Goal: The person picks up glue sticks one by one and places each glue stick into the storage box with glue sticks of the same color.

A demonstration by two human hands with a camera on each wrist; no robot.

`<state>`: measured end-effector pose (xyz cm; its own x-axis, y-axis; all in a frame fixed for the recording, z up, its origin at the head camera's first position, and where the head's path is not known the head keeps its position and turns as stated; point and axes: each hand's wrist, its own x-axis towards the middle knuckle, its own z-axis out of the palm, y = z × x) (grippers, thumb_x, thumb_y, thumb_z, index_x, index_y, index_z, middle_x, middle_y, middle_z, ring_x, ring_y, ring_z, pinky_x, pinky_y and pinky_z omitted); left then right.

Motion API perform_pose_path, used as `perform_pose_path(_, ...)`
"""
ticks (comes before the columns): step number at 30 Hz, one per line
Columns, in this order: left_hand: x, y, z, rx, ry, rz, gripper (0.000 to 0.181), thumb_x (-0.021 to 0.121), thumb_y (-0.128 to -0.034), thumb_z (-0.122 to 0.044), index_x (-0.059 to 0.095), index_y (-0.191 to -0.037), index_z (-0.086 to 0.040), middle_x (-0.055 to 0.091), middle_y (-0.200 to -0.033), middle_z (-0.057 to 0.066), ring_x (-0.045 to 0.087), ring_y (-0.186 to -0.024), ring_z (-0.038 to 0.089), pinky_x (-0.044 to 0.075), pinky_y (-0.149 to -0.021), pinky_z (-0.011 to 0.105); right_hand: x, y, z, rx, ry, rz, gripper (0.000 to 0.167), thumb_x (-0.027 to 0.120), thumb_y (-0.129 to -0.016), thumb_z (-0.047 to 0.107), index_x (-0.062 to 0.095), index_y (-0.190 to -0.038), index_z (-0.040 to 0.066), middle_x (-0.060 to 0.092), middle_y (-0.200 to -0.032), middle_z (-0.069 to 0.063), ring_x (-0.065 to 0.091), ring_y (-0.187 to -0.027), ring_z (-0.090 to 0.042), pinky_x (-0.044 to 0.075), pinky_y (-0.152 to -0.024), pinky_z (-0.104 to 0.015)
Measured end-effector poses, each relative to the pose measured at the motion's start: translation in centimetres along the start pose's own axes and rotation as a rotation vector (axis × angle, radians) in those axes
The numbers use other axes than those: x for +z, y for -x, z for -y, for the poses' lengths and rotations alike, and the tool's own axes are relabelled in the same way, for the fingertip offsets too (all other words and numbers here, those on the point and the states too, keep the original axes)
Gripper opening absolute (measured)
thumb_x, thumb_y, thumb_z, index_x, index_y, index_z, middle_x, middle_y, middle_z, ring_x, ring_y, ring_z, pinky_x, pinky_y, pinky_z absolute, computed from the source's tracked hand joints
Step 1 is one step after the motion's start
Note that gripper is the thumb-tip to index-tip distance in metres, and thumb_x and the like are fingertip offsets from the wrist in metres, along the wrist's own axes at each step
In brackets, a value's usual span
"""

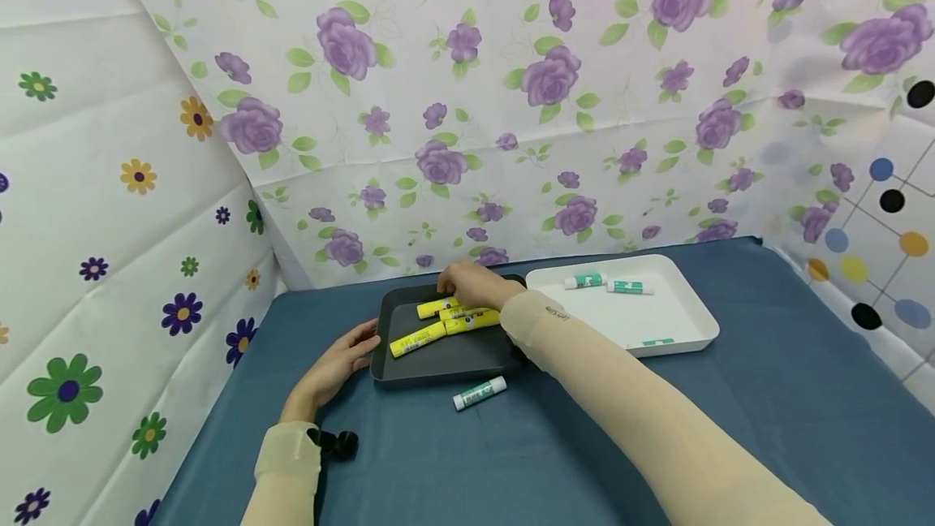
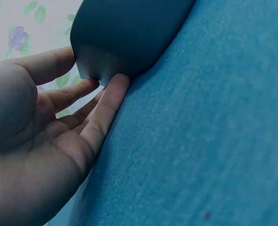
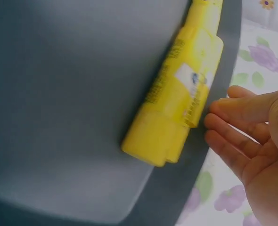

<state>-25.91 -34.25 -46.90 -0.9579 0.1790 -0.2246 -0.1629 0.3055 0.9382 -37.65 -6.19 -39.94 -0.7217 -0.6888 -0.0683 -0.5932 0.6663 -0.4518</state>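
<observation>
In the head view a dark grey tray (image 1: 438, 373) holds several yellow glue sticks (image 1: 418, 340). My left hand (image 1: 338, 368) touches the tray's left side; the left wrist view shows its extended fingers (image 2: 106, 106) against the tray's outer wall (image 2: 125, 33). Over the far rim is my right hand (image 1: 475, 284), beside the yellow sticks. The right wrist view has that hand (image 3: 257, 136) with loosely bent fingers and nothing in them, close to the rim and the yellow glue sticks (image 3: 176, 84). A white-and-green glue stick (image 1: 480, 393) lies on the cloth before the tray.
Right of the dark tray stands a white tray (image 1: 687, 311) with green-labelled glue sticks (image 1: 586, 281) in it; my right forearm crosses its near left corner. A blue cloth (image 1: 409, 461) covers the table. Flowered sheets (image 1: 409, 104) rise behind and at the sides.
</observation>
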Motion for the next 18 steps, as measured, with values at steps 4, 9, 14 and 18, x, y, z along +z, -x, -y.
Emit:
perform_pose_path(4, 0.0, 0.0, 0.0, 0.002, -0.001, 0.005, 0.068, 0.049, -0.1128, -0.035, 0.018, -0.168, -0.011, 0.024, -0.167, 0.019, 0.030, -0.152, 0.037, 0.030, -0.123, 0.058, -1.2, 0.9, 0.1, -0.024, -0.062, -0.017, 0.042, 0.051, -0.100, -0.013, 0.071, -0.132, 0.004, 0.069, -0.127, -0.013, 0.063, -0.120, -0.026, 0.055, -0.103, -0.041)
perform_pose_path(9, 0.1, 0.0, 0.0, 0.007, -0.012, 0.008, 0.070, 0.049, -0.1123, -0.037, 0.017, -0.168, -0.011, 0.024, -0.167, 0.020, 0.029, -0.152, 0.039, 0.030, -0.123, 0.059, -2.7, 3.2, 0.2, -0.086, -0.111, -0.022, 0.035, 0.051, -0.104, -0.008, 0.071, -0.132, 0.002, 0.069, -0.128, -0.014, 0.064, -0.117, -0.027, 0.057, -0.097, -0.040)
perform_pose_path(14, 0.0, 0.1, -0.2, 0.014, -0.019, 0.018, 0.070, 0.048, -0.1128, -0.036, 0.015, -0.168, -0.010, 0.020, -0.169, 0.021, 0.026, -0.154, 0.039, 0.029, -0.123, 0.059, -3.5, 5.5, -0.1, -0.135, -0.141, -0.045, 0.032, 0.054, -0.105, -0.004, 0.070, -0.133, 0.004, 0.068, -0.130, -0.016, 0.065, -0.115, -0.026, 0.058, -0.095, -0.038)
perform_pose_path(18, 0.1, 0.1, -0.3, 0.014, -0.017, 0.026, 0.069, 0.048, -0.1132, -0.035, 0.014, -0.168, -0.010, 0.019, -0.169, 0.021, 0.025, -0.154, 0.039, 0.028, -0.124, 0.059, -4.0, 7.0, -0.4, -0.165, -0.197, -0.051, 0.033, 0.056, -0.105, -0.003, 0.069, -0.134, 0.004, 0.067, -0.132, -0.018, 0.065, -0.119, -0.029, 0.056, -0.100, -0.040)
